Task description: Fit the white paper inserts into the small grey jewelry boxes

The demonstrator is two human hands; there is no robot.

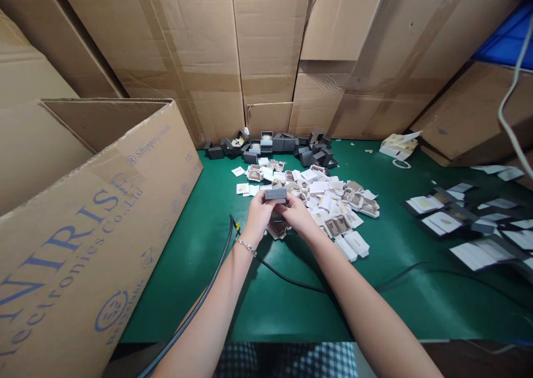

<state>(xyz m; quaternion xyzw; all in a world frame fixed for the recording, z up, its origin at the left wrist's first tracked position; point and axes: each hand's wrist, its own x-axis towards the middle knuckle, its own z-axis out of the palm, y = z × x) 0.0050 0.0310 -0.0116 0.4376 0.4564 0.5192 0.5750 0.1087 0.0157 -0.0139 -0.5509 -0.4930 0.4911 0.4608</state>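
Observation:
Both of my hands grip one small dark grey box [275, 193] near the middle of the table. My left hand [259, 214] has its fingers on the box's left end, with a chain bracelet on that wrist. At the right end, my right hand [298, 214] is closed on the same box, its thumb towards the underside. Just beyond and to the right lies a heap of white papers and brownish moulded inserts [328, 197]. A row of small black boxes [283, 143], some open, stands behind the heap.
A large cardboard carton [137, 200] stands on the left of the green table [275, 311]. A black cable [291, 281] runs under my forearms. Dark open boxes with white cards [462, 222] lie on the right. A tissue pack [398, 145] and a white ring [401, 164] are at the back right.

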